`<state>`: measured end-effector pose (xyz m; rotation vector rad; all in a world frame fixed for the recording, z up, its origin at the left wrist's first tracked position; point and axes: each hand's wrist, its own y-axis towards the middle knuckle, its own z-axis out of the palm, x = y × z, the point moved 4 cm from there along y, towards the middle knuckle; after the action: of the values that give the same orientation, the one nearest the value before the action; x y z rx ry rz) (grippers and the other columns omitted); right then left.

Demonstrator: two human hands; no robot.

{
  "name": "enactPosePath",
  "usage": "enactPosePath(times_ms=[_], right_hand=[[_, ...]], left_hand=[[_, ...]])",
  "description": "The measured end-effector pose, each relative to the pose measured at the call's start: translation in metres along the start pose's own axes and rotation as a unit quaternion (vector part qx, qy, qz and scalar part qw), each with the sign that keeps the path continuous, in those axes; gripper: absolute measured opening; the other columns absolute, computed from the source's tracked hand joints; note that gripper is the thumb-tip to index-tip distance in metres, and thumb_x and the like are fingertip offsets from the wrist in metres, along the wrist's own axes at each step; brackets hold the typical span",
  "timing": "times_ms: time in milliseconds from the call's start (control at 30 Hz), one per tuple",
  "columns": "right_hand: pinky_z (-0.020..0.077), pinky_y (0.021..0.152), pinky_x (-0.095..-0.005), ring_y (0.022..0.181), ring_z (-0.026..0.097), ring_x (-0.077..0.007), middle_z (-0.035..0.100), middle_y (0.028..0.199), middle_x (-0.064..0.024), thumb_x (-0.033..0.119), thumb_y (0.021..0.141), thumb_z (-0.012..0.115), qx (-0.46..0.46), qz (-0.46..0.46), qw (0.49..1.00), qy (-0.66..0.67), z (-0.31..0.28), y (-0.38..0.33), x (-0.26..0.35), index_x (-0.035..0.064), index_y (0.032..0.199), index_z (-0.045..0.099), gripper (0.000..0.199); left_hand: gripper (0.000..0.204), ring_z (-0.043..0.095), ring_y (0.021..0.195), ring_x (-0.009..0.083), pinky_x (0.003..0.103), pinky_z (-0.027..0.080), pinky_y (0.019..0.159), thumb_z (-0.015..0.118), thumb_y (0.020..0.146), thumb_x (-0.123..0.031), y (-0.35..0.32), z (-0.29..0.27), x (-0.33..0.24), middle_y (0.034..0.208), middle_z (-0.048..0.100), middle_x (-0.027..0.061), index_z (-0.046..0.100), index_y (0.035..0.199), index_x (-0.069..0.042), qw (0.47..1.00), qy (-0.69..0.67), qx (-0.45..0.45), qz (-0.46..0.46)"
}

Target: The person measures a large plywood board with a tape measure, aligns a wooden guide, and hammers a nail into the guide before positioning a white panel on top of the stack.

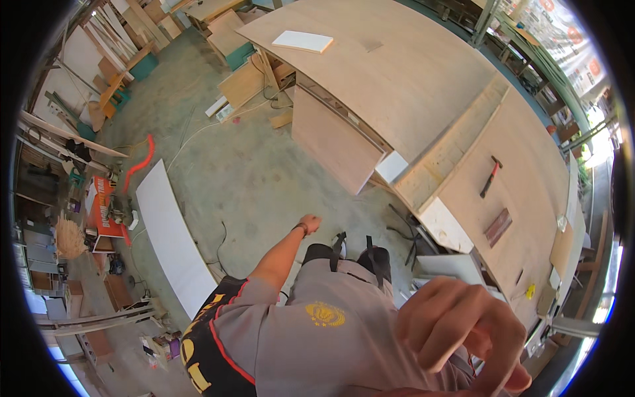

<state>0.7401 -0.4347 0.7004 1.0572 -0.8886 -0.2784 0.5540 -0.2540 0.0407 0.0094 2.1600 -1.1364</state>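
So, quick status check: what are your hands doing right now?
Left hand closed in a loose fist, empty, out over the concrete floor. Right hand close to camera, fingers curled, nothing visibly held. Hammer untouched on the plywood bench.

I see a pale tan plywood bench point(397, 73) carrying a white board point(303, 41) and a red-handled hammer point(491, 176). A white panel point(173, 241) lies on the grey-green floor point(245, 172). My grey shirt point(317, 344) bears a yellow emblem point(325, 314).

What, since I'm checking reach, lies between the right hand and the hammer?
A flat dark wooden block lies on the plywood bench between the right hand and the hammer; nothing taller shows there.
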Motion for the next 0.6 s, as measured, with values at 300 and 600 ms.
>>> enactPosePath(times_ms=[300,600], right_hand=[[0.0500,0.082,-0.0323,0.091,0.062,-0.0228,0.062,0.102,-0.0106,0.017,0.094,0.064,-0.424,0.348,0.522,-0.653,-0.398,-0.298,0.024,0.0017,0.121,0.063,0.031],[0.0404,0.106,-0.0483,0.135,0.041,-0.0380,0.040,0.147,-0.0229,0.047,0.094,0.057,-0.414,0.666,0.026,-0.621,-0.544,-0.496,0.114,0.0096,0.147,0.039,0.068]], left_hand=[[0.066,0.066,0.098,0.0297,0.044,0.049,0.087,0.040,0.098,-0.061,0.082,0.019,-0.269,0.099,0.071,0.0172,0.066,0.106,-0.001,0.971,-0.012,-0.050,0.233],[0.086,0.062,0.115,0.0378,0.044,0.047,0.097,0.038,0.092,-0.074,0.107,0.061,-0.370,0.121,0.066,0.0242,0.063,0.126,0.001,0.979,0.118,0.083,0.144]])
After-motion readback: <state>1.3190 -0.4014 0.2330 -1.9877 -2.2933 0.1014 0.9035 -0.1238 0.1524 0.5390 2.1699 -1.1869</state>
